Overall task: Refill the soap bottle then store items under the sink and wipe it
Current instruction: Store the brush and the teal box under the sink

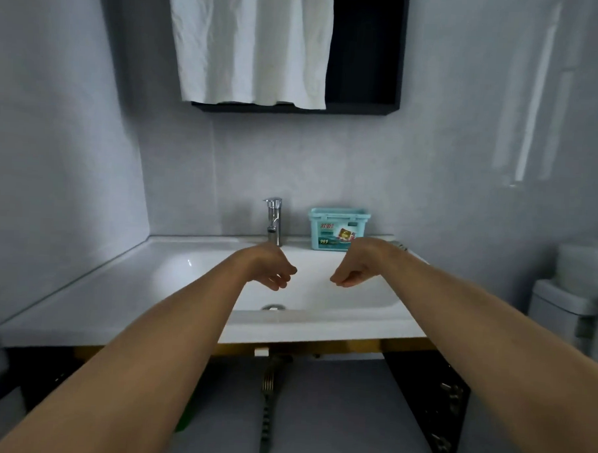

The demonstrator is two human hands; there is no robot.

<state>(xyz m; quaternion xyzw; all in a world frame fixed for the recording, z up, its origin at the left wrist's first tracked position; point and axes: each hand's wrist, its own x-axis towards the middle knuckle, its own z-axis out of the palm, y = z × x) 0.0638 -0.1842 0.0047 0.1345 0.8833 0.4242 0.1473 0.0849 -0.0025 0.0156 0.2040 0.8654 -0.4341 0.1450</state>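
Observation:
Both my arms reach out over the white sink. My left hand hangs above the basin with loosely curled fingers and holds nothing. My right hand hangs beside it, a hand's width to the right, fingers also loosely curled and empty. A teal lidded box with a printed label stands on the sink's back ledge, behind my right hand. Under the sink the cabinet stands open, and something green shows there behind my left forearm. No soap bottle is visible.
A chrome tap rises at the back of the basin, with the drain below it. A grey drain hose hangs in the open cabinet. A white cloth drapes over the dark wall cabinet. A toilet stands at right.

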